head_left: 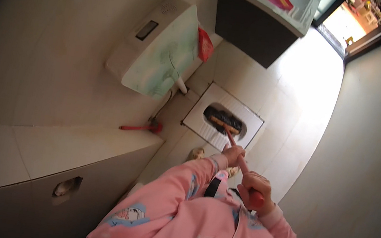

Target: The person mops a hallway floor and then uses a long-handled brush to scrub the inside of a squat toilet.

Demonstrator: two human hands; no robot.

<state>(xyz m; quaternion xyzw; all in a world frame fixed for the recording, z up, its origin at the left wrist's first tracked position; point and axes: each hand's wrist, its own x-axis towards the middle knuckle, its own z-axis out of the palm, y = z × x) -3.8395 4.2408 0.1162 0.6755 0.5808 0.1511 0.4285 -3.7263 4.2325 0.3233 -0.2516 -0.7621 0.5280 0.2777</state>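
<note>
Both my hands grip the long red handle (231,138) of what looks like a mop. My left hand (233,155) is closed round the handle lower down. Higher up, near the handle's rounded end, my right hand (256,187) is wrapped round it too. The mop head (222,123), a tan bar with dark material about it, lies down in the oval bowl of a white squat toilet (204,128) set in the floor. How deep the dark material reaches cannot be made out. The handle slants from the bowl up toward me.
Left of the toilet, a pale green cistern (158,67) hangs on the wall, with a red packet (205,45) beside it. A red-handled brush or plunger (142,127) lies by the tiled ledge (61,156). A dark washbasin cabinet (253,27) stands ahead; a bright doorway (344,26) opens at far right.
</note>
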